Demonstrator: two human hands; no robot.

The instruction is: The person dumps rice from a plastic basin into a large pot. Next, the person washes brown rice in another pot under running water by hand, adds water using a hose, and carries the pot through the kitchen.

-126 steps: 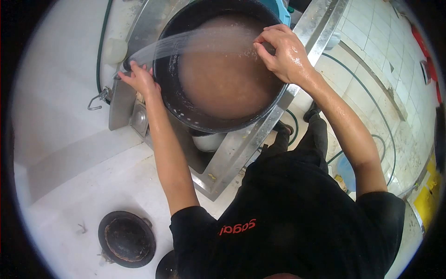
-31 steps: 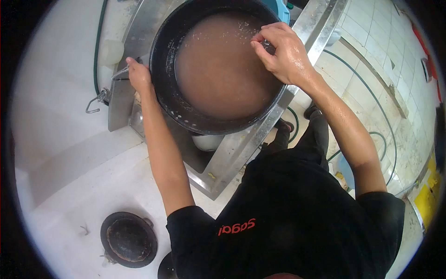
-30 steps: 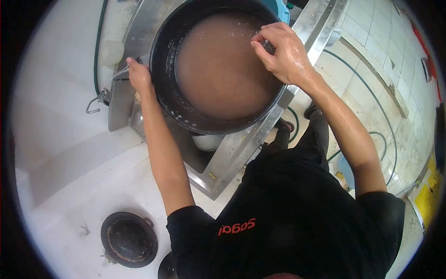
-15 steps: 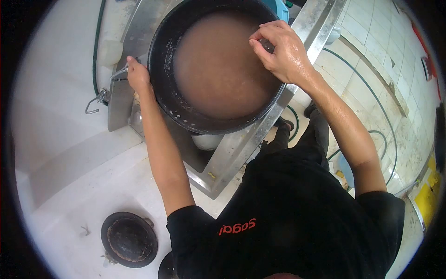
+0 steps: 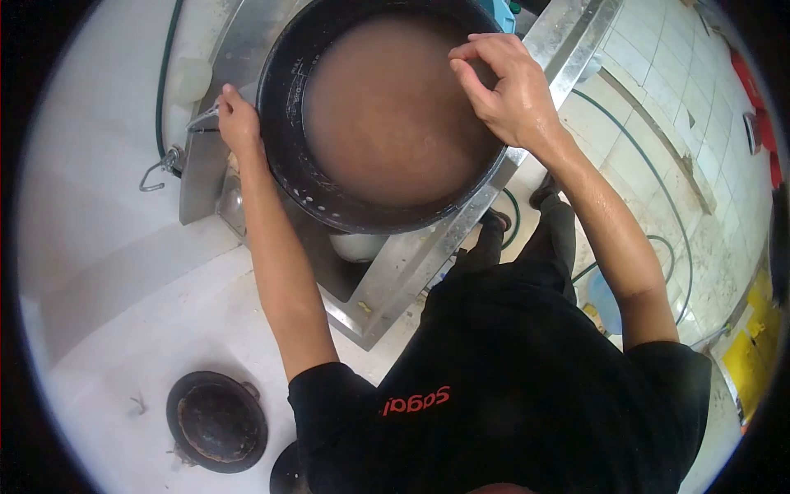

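Observation:
A large black pot [image 5: 284,156] with white markings on its inner wall is filled with cloudy brownish water [image 5: 395,115]. It rests over a metal sink [image 5: 411,263]. On the pot's left side is my left hand [image 5: 239,119], its fingers closed near a thin tap or spray part; what it grips is mostly hidden. My right hand [image 5: 510,90] hangs over the pot's right rim with thumb and fingertips pinched together. Its skin is wet, and anything between the fingertips is too small to tell.
A dark round lid or pan [image 5: 217,421] sits on the white surface at lower left. A metal hook [image 5: 152,177] and a green hose [image 5: 167,74] are at the left. Behind the pot is a blue container [image 5: 499,13]. Another hose [image 5: 650,173] crosses the tiled floor.
Water sprayed across the pot 4.2 seconds ago; no spray shows now. My left hand has gone from spread fingers to closed ones. The water surface has fewer floating specks than one second ago.

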